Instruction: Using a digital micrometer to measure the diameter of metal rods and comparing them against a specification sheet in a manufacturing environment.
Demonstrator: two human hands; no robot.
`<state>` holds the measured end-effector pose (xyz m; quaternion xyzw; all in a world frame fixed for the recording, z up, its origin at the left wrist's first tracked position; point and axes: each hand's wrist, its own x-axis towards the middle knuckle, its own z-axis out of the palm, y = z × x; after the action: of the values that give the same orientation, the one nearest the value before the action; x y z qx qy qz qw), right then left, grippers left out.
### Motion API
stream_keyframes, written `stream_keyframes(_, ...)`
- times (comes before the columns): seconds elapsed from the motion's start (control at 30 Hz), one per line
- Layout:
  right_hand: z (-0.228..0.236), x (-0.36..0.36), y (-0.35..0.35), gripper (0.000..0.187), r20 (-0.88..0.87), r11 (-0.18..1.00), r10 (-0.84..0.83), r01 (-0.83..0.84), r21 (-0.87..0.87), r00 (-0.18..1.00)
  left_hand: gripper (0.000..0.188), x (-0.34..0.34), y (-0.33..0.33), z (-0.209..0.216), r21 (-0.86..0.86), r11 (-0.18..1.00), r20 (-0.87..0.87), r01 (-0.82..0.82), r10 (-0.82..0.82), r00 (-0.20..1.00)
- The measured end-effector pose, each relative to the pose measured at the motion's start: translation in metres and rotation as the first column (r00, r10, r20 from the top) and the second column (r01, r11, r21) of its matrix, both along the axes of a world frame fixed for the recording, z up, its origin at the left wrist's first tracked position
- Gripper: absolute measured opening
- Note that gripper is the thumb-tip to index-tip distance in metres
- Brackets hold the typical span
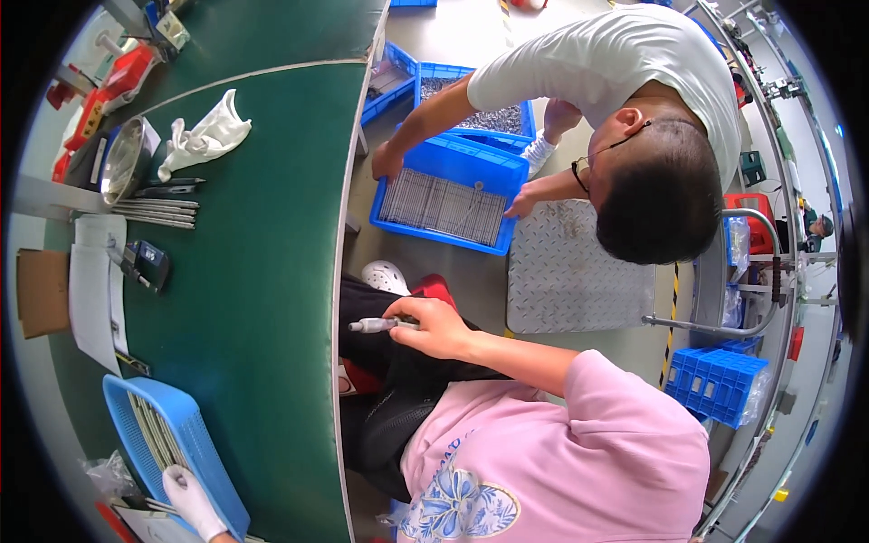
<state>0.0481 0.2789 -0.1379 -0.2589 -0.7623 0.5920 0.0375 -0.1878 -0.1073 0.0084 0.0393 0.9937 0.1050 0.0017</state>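
My left hand (192, 503), in a white glove, reaches into a light blue plastic basket (198, 429) at the lower left. Its fingers are closed at the ends of thin metal rods (156, 433) lying there; how many it grips is hidden. Bare and held over my lap, my right hand (436, 329) is closed around a slim white pen-like tube (369, 325) whose tip points left. A green-topped table (262, 299) lies between the basket and my lap.
A co-worker (625, 109) bends over a blue crate (457, 158) of metal rods, both hands on it. Another blue crate (520, 104) holds small metal parts. A metal-plated trolley (579, 271) stands beside them. On the table lie a white glove (210, 136), several rods (158, 213) and a metal bowl (127, 163).
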Motion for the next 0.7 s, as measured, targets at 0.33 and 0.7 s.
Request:
stream_keyframes(0.33, 0.017, -0.039, 0.012, 0.030, 0.163, 0.974, 0.218, -0.225, 0.029, 0.962, 0.014, -0.002, -0.007, -0.006, -0.038, 0.998, -0.031, 0.041, -0.043, 0.999)
stream_keyframes(0.7, 0.018, -0.051, -0.020, 0.024, 0.200, 0.795, -0.129, 0.222, -0.565, 0.971, 0.012, 0.030, 0.064, 0.036, 0.095, 0.940, -0.061, 0.327, -0.322, 0.945)
